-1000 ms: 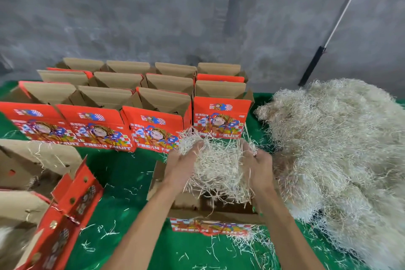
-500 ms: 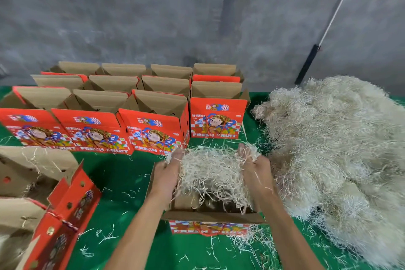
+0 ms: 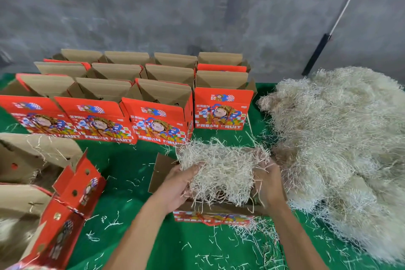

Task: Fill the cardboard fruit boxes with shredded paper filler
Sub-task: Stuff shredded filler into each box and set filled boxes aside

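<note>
An open red cardboard fruit box (image 3: 210, 218) stands on the green table right in front of me. A wad of pale shredded paper (image 3: 219, 171) sits in its mouth, partly down inside. My left hand (image 3: 177, 184) grips the wad's left side and my right hand (image 3: 268, 180) grips its right side, fingers buried in the strands. A big heap of shredded paper (image 3: 341, 138) lies to the right, touching the box.
Several open red fruit boxes (image 3: 157, 116) stand in rows behind, against a grey wall. More open boxes (image 3: 65, 204) with filler lie at the left. Loose paper strands litter the green cloth (image 3: 131, 171). A pole (image 3: 328, 33) leans on the wall.
Both hands have come down with the wad of shredded paper, from above the box into its opening.
</note>
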Tool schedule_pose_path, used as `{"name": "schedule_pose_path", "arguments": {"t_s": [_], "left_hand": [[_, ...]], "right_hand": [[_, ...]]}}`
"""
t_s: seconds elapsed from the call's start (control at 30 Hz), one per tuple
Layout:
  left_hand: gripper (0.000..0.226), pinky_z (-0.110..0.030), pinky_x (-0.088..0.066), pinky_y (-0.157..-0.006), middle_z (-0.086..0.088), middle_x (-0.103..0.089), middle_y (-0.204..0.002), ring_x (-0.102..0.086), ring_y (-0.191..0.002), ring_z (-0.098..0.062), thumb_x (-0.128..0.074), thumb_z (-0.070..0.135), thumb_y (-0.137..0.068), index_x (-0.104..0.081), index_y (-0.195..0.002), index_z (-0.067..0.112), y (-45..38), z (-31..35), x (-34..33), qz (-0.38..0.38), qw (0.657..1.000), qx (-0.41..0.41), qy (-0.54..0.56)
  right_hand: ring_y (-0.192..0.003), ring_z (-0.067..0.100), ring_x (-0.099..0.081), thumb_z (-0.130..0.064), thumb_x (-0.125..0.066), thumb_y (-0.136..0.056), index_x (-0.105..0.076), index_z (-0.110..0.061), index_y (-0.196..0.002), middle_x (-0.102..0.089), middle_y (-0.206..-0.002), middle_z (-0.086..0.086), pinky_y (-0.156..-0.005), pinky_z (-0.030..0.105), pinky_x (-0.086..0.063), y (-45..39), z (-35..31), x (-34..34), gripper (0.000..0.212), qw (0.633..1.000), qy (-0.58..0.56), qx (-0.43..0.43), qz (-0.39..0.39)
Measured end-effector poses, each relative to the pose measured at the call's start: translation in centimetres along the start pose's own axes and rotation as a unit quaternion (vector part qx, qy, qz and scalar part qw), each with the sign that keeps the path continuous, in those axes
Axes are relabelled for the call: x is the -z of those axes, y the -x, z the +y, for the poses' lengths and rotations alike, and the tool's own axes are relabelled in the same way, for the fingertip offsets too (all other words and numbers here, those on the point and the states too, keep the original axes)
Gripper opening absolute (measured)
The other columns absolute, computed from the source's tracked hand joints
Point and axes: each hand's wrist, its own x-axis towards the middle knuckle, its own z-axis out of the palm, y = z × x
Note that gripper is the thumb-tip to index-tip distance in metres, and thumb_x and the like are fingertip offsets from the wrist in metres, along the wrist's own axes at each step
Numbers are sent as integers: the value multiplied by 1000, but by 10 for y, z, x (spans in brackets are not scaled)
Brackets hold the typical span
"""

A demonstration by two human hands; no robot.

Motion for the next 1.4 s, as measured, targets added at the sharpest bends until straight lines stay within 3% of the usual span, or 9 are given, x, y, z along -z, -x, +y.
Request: {"name": "schedule_pose_path", "arguments": {"t_s": [0.13, 0.3, 0.5, 0.63, 0.73, 0.9, 1.1, 1.27, 1.4], "left_hand": [[81, -50, -17, -117, 13, -29, -154, -20, -147, -21, -61, 77, -74, -32, -144, 48, -2, 5, -7, -67, 997, 1, -44], [63, -41, -31, -111, 9, -31, -153, -42, -126, -20, -46, 60, -95, -36, -148, 28, -26, -11, -21, -14, 976, 23, -218], [99, -41, -32, -110, -8, -28, -158, -36, -138, -27, -61, 65, -85, -18, -154, 10, -35, -27, 18, 106, 978, 7, -179], [107, -49, -26, -116, -8, -27, -158, -30, -144, -28, -63, 71, -78, -19, -153, 10, -37, -30, 25, 104, 980, -10, -171], [69, -29, -52, -78, 5, -61, -92, -63, -83, -12, -56, 80, -75, -57, -100, 16, -38, -26, 40, 148, 949, -37, -277], [55, -16, -26, -32, 10, -31, -31, -28, -28, -3, -60, 63, -87, -37, -63, 19, -40, -25, 43, 195, 907, -93, -361], [59, -28, -50, -56, -4, -62, -63, -61, -53, -18, -60, 62, -86, -58, -80, 4, -23, -12, 37, 202, 849, -75, -483], [81, -43, -50, -92, -4, -56, -129, -55, -118, -24, -36, 84, -81, -45, -133, 21, 5, 11, -7, 222, 644, -141, -718], [55, -32, -47, -81, 28, -56, -113, -55, -95, 8, -38, 95, -71, -46, -112, 60, 3, 41, -63, -37, 875, -190, -444]], "right_hand": [[-95, 13, -55, -29, -47, -104, -51, -27, -118, -53, -100, -9, -75, 30, -47, 2, -3, -10, 15, 988, -73, -114, -70], [-75, 10, -67, 27, -39, -90, -54, 6, -119, -59, -93, 11, -73, 22, -53, 0, -1, -30, 38, 950, -115, -129, -261], [-42, -4, -57, 6, -44, -100, -59, -12, -91, -63, -70, 1, -40, 11, -44, -16, 21, -8, 25, 964, -130, -211, -100], [-42, 8, -61, 1, -39, -103, -58, 0, -84, -67, -57, 6, -44, 16, -50, -27, 26, -11, 27, 884, -380, -272, -30], [-64, 13, -65, 5, -38, -100, -58, -4, -86, -67, -86, 10, -57, 25, -51, -28, 35, -2, 26, 894, -366, -259, -12], [-56, 8, -69, -13, -81, -69, -54, -8, -82, -71, -75, 5, -42, 18, -50, -38, 44, 11, 30, 891, -385, -239, -27], [-44, 3, -54, -2, -54, -99, -55, 0, -131, -67, -89, 5, -45, 14, -47, -29, 52, 13, 33, 990, 57, -129, -11], [-67, -1, -58, -46, -66, -90, -55, -29, -134, -60, -104, -6, -75, 22, -57, -26, 3, 9, 49, 913, 377, 0, -156], [-56, 8, -55, -13, -70, -84, -62, -22, -82, -65, -78, 3, -50, 26, -52, -32, -35, -13, 13, 916, 297, 152, -224]]}}
